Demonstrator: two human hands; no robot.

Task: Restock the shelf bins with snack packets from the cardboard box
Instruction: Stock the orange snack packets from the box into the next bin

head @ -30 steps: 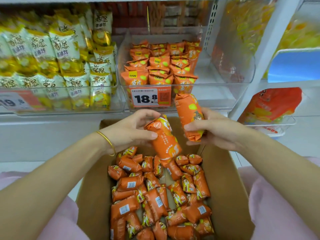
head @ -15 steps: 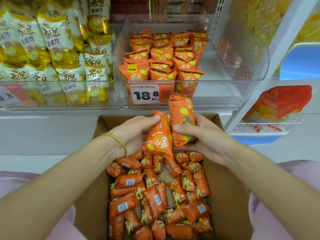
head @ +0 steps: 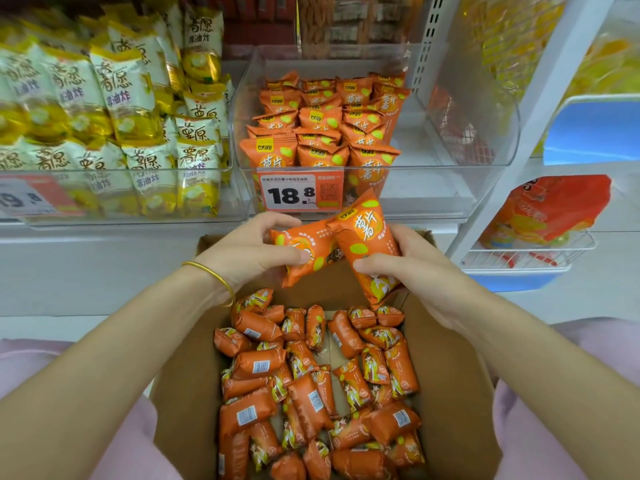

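Two hands: raised over open brown cardboard box (head: pixel 187 393), before clear plastic shelf bin (head: pixel 450 164).
Left hand (head: pixel 242 251): fingers curled round orange foil snack packet (head: pixel 311 237).
Right hand (head: pixel 422 271): fingers gripping second orange packet (head: pixel 367 230).

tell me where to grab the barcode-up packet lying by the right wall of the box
Pinch the packet across its puffed middle, coming straight down from above, thumb on the near long edge, fingers on the far one. It lies on top of the pile, and its right end sits close to the cardboard box wall, so an end grip would likely be cramped.
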